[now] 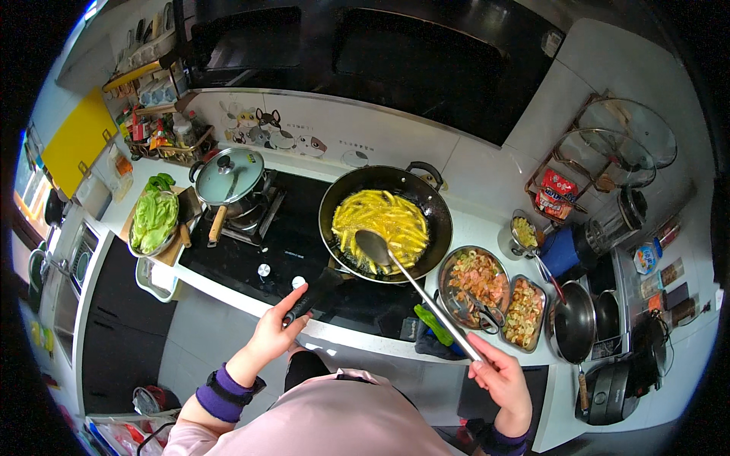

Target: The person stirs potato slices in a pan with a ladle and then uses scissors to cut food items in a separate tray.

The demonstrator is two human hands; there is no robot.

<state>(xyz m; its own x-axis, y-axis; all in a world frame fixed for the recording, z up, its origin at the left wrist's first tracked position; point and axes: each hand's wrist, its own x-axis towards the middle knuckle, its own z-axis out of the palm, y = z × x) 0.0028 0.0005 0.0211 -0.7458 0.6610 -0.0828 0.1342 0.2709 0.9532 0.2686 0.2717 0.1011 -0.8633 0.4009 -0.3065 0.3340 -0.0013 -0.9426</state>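
Note:
My right hand (501,379) is closed around the long metal handle of a ladle (373,248), whose bowl rests among yellow strips frying in bubbling oil (382,219). These fill much of a black wok (442,228) on the cooktop. My left hand (276,330) grips the wok's black handle (311,296), thumb and fingers on either side of it. To the right of the wok stand a metal bowl of chopped pinkish food (476,279) and a metal tray of similar pieces (523,313). Kitchen scissors (490,319) lie at that bowl's edge.
A lidded pot (230,176) stands on the left burner, its wooden-handled tool jutting forward. Farther left is a bowl of lettuce (154,222) beside a cleaver (188,211). A frying pan (573,322) and a blender (610,222) stand at the right. A range hood (422,62) overhangs the back.

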